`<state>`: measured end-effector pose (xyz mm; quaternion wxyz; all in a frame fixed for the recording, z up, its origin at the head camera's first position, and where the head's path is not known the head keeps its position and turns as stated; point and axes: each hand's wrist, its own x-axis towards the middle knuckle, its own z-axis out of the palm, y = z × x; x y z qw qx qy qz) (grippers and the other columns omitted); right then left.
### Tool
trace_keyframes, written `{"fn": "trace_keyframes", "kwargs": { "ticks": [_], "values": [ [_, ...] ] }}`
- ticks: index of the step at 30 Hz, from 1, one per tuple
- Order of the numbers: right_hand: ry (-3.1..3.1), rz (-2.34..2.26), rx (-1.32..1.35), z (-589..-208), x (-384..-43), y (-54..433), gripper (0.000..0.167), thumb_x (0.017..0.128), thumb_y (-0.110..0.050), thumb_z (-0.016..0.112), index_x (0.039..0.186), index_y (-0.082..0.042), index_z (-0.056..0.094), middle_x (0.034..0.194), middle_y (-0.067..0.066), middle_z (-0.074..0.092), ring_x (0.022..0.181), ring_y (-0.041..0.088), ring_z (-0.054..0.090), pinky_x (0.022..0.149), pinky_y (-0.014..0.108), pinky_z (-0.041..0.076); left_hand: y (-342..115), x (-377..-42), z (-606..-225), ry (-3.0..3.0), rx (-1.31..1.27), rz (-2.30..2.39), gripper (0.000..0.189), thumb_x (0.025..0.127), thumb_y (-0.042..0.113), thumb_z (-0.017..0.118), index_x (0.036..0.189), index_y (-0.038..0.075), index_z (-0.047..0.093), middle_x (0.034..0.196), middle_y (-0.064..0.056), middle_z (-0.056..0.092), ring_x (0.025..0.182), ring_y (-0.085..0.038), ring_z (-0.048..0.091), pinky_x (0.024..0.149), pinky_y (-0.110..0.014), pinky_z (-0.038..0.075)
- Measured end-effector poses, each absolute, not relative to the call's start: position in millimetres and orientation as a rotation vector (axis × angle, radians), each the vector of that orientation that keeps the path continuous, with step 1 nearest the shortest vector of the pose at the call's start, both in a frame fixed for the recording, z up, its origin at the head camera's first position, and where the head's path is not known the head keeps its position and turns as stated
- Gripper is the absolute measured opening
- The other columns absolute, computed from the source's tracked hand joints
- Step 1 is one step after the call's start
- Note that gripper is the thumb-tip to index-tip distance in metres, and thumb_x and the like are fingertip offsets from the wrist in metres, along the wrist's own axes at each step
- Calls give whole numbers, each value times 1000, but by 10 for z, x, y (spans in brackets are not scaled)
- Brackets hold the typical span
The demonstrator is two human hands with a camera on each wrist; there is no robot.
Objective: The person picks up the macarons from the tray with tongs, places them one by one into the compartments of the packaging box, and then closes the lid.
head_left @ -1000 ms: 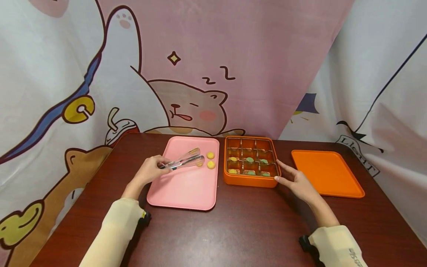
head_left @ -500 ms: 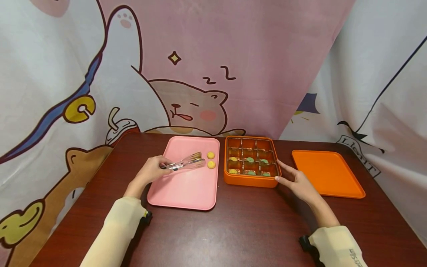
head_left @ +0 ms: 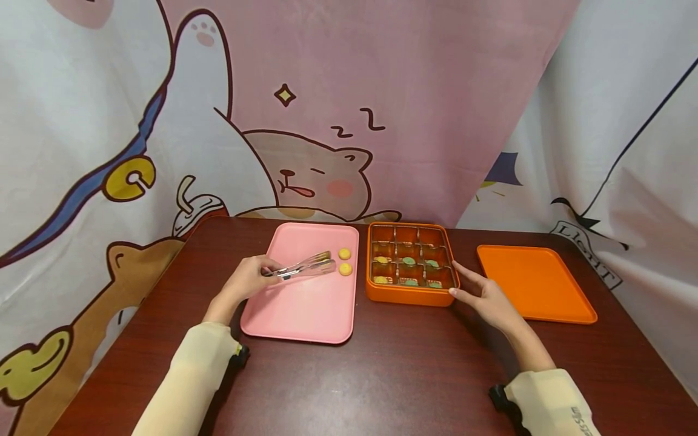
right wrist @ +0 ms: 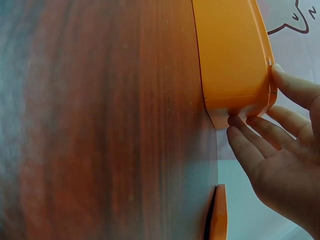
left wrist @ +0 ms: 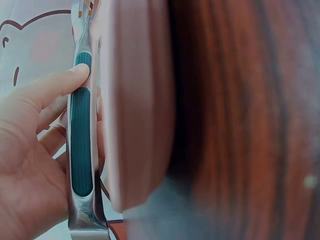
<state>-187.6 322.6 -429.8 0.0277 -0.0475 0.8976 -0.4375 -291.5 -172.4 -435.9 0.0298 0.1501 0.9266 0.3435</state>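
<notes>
My left hand [head_left: 252,280] grips metal tongs [head_left: 305,266] over the pink tray [head_left: 305,315]. In the left wrist view, the thumb presses the green inset of the tongs' handle [left wrist: 81,145]. Some yellow shows at the tongs' tips; whether they pinch a cookie I cannot tell. Two round yellow cookies [head_left: 345,254] lie on the tray, right of the tips. My right hand [head_left: 482,297] touches the front right corner of the orange box [head_left: 409,295], fingers fairly straight along its side and thumb near the rim. Inside the divided box, the two nearer rows hold yellow and green pieces.
A flat orange lid or tray [head_left: 537,281] lies on the brown wooden table [head_left: 382,375], right of the box. Behind the table hangs a printed cloth [head_left: 425,121]. A narrow strip of table separates the pink tray from the box.
The tongs have moved slightly right and their tips have drawn closer together. A third yellow cookie, seen behind them a second ago, is now mostly hidden. The right hand and box stay put.
</notes>
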Motion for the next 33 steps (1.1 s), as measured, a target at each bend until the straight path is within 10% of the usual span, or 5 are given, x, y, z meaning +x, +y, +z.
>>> {"fn": "trace_keyframes", "kwargs": {
  "ticks": [33],
  "values": [
    [2767, -1352, -143, -4276, -1863, 3209, 72, 99, -29, 63, 158, -13, 27, 159, 28, 29, 147, 52, 19, 108, 75, 20, -1616, -2994, -4141, 2897, 560, 1117, 24, 86, 7, 74, 110, 3, 75, 101, -15, 72, 80, -21, 65, 66, -28, 46]
  ]
}}
